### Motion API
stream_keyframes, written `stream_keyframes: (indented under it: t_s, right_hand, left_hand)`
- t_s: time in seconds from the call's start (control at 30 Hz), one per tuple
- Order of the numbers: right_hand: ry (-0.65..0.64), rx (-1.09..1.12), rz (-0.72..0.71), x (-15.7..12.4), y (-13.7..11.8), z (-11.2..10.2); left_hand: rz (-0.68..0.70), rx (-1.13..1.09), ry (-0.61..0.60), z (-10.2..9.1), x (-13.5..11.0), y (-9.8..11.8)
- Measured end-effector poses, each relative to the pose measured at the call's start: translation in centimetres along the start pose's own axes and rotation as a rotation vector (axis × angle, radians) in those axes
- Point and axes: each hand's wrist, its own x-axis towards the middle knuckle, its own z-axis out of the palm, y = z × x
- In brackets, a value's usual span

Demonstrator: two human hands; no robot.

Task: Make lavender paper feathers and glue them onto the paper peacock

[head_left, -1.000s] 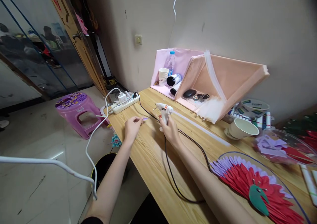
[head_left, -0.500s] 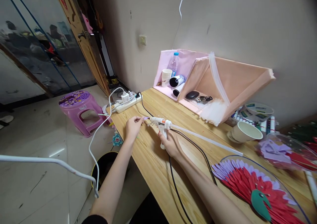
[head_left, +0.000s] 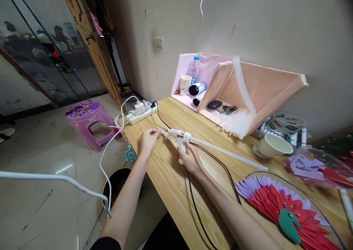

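A white glue gun (head_left: 180, 137) is in my right hand (head_left: 190, 158), its fingers wrapped round the handle. A long translucent glue stick (head_left: 228, 152) sticks out of its back, and its nozzle points left. My left hand (head_left: 149, 141) pinches a small purple piece (head_left: 162, 131) right at the nozzle; whether the two touch I cannot tell. On the table at the lower right lies a bird-shaped craft (head_left: 289, 209) with a green head and red and purple petal-like feathers.
A power strip (head_left: 143, 113) with plugs sits at the table's left corner. Behind stand a pink and peach box (head_left: 264, 84), a paper cup (head_left: 273, 145) and a clear container of purple pieces (head_left: 309, 167). Black cords cross the wooden table (head_left: 171, 185). A purple stool (head_left: 93, 123) stands left.
Both hands stay almost where they were, with the purple piece still at the nozzle. The view has shifted very slightly.
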Motion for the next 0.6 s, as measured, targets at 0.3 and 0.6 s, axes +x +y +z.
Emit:
stream_keyframes:
  t_s: [0.3, 0.6]
  right_hand:
    - [0.043, -0.017, 0.062, 0.0, 0.1, 0.1]
    - [0.248, 0.038, 0.096, 2.6, 0.1, -0.3]
  left_hand:
    - [0.017, -0.059, -0.003, 0.0, 0.0, -0.1]
    - [0.017, -0.262, 0.039, -0.8, -0.7, 1.7]
